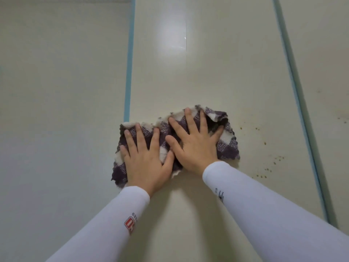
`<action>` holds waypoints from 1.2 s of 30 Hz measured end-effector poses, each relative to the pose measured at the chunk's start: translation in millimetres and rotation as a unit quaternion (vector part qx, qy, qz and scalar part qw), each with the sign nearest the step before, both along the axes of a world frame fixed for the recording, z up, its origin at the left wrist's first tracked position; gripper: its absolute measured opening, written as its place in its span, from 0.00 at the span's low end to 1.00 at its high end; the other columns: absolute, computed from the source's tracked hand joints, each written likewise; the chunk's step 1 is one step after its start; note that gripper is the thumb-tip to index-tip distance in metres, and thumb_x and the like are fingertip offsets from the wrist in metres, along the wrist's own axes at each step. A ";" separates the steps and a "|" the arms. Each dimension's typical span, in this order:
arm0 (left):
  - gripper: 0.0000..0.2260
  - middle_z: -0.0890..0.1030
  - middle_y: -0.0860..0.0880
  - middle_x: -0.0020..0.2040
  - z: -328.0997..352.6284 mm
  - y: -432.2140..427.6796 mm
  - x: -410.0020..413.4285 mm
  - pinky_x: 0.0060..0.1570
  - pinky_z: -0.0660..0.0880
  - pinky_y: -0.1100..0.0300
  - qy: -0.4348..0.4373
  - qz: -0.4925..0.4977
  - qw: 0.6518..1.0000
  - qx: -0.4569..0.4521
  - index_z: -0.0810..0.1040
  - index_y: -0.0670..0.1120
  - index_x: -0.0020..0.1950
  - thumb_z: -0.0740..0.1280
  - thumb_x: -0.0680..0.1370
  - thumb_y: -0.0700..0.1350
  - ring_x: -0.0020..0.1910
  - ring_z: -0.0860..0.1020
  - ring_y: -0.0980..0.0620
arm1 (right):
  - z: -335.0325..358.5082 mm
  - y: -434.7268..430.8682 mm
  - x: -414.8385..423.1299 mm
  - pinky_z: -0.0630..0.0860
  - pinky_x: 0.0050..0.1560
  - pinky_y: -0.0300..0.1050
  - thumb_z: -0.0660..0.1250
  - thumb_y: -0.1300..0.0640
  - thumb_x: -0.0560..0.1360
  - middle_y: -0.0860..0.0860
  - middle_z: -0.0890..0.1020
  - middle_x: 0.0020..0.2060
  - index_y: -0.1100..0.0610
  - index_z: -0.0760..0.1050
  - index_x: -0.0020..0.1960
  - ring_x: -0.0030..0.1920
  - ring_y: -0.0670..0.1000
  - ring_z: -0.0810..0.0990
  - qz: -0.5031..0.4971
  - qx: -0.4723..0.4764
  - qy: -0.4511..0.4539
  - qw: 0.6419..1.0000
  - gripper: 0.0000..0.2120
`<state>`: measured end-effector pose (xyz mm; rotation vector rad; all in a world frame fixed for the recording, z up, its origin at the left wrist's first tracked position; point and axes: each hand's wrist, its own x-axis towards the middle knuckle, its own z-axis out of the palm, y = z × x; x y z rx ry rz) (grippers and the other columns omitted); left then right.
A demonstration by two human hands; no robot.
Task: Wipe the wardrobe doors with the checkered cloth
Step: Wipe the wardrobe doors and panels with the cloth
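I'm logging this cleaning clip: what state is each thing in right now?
Checkered cloth: crumpled, pressed against the middle door under both hands.
Left hand: fingers straight, pressing the cloth.
Right hand: fingers spread, pressing the cloth.
Middle door: glossy, with brown specks right of the cloth.
Right door: a few specks too.

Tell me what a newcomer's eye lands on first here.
The left hand and right hand press flat side by side on a purple-and-white checkered cloth at the middle of a cream wardrobe door. Brown specks dot the door right of the cloth, and blue strips edge the panel.
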<state>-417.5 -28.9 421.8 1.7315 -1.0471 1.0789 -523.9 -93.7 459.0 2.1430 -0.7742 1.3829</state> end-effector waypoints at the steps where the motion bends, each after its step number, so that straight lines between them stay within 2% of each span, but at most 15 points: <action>1: 0.39 0.40 0.42 0.76 2.7 -3.0 -1.8 0.69 0.39 0.40 -0.004 0.007 1.000 -0.003 0.47 0.56 0.75 0.37 0.64 0.66 0.73 0.36 0.39 | 1.6 -2.8 -0.1 0.34 0.62 0.76 0.42 0.35 0.77 0.45 0.38 0.76 0.34 0.43 0.73 0.74 0.55 0.34 -0.011 -0.007 0.003 1.000 0.25; 6: 0.37 0.38 0.40 0.76 20.9 -26.2 -21.8 0.67 0.39 0.34 -0.038 0.036 0.999 -0.013 0.43 0.61 0.74 0.37 0.66 0.69 0.72 0.36 0.34 | 19.0 -35.3 -33.4 0.36 0.63 0.76 0.42 0.35 0.77 0.44 0.38 0.76 0.33 0.40 0.72 0.74 0.53 0.34 -0.044 -0.054 -0.001 0.998 0.26; 11: 0.37 0.36 0.39 0.75 51.8 -73.7 -74.9 0.65 0.39 0.32 -0.085 0.040 0.995 -0.033 0.40 0.64 0.73 0.39 0.64 0.74 0.71 0.36 0.32 | 32.9 -85.4 -98.0 0.38 0.65 0.75 0.42 0.35 0.77 0.44 0.39 0.76 0.34 0.39 0.73 0.75 0.54 0.36 -0.079 -0.047 -0.065 0.994 0.26; 15: 0.37 0.35 0.40 0.75 72.2 -100.9 -120.9 0.64 0.39 0.30 -0.120 0.039 0.992 -0.005 0.38 0.65 0.72 0.45 0.66 0.76 0.71 0.35 0.31 | 36.3 -115.1 -141.5 0.38 0.66 0.74 0.42 0.36 0.77 0.45 0.40 0.76 0.34 0.41 0.73 0.75 0.54 0.37 -0.088 -0.024 -0.100 0.991 0.26; 18: 0.39 0.35 0.41 0.75 78.4 -106.2 -138.3 0.64 0.40 0.30 -0.130 0.044 0.990 0.022 0.37 0.66 0.71 0.46 0.65 0.76 0.71 0.36 0.31 | 29.5 -124.4 -157.1 0.39 0.66 0.73 0.42 0.37 0.78 0.45 0.41 0.76 0.36 0.41 0.73 0.75 0.54 0.38 -0.089 -0.011 -0.116 0.989 0.25; 22: 0.39 0.35 0.42 0.75 39.1 -107.6 -138.6 0.65 0.38 0.31 -0.140 0.029 0.989 0.025 0.39 0.66 0.72 0.45 0.63 0.76 0.71 0.34 0.34 | -10.4 -129.8 -155.9 0.41 0.65 0.74 0.39 0.37 0.75 0.48 0.47 0.77 0.37 0.46 0.74 0.75 0.56 0.44 -0.077 -0.034 -0.121 0.989 0.27; 24: 0.39 0.40 0.41 0.76 3.4 -108.9 -137.1 0.65 0.38 0.32 -0.140 0.015 0.990 0.011 0.46 0.64 0.73 0.48 0.64 0.75 0.72 0.36 0.34 | -44.9 -132.0 -153.6 0.44 0.63 0.76 0.44 0.39 0.76 0.52 0.56 0.76 0.41 0.54 0.74 0.73 0.58 0.51 -0.057 -0.048 -0.128 0.989 0.27; 26: 0.38 0.47 0.40 0.76 -34.8 -108.1 -136.1 0.64 0.41 0.32 -0.142 0.012 0.990 0.013 0.54 0.62 0.73 0.52 0.65 0.73 0.73 0.41 0.33 | -83.9 -132.1 -153.0 0.43 0.63 0.75 0.44 0.39 0.77 0.53 0.59 0.75 0.43 0.57 0.73 0.72 0.59 0.55 -0.058 -0.049 -0.125 0.989 0.25; 29: 0.38 0.50 0.39 0.76 -83.5 -104.3 -135.6 0.63 0.42 0.32 -0.142 0.021 0.989 0.030 0.57 0.59 0.73 0.55 0.66 0.72 0.73 0.44 0.33 | -131.5 -128.4 -151.9 0.42 0.62 0.76 0.38 0.39 0.78 0.52 0.55 0.75 0.43 0.55 0.73 0.72 0.60 0.54 -0.069 -0.041 -0.097 0.992 0.26; 33: 0.37 0.51 0.39 0.76 -120.0 -96.8 -135.5 0.64 0.39 0.34 -0.119 0.019 0.992 0.049 0.56 0.59 0.73 0.55 0.67 0.71 0.73 0.46 0.33 | -165.1 -124.9 -147.5 0.39 0.63 0.74 0.38 0.40 0.79 0.50 0.44 0.76 0.43 0.53 0.74 0.73 0.62 0.52 -0.071 -0.036 -0.068 0.995 0.25; 36: 0.37 0.50 0.40 0.76 -133.4 -89.2 -127.6 0.64 0.40 0.33 -0.121 0.024 0.990 0.066 0.56 0.59 0.73 0.55 0.66 0.71 0.73 0.45 0.33 | -178.8 -119.3 -141.5 0.38 0.64 0.73 0.38 0.41 0.79 0.50 0.44 0.76 0.44 0.55 0.74 0.74 0.60 0.49 -0.064 -0.044 -0.050 0.996 0.25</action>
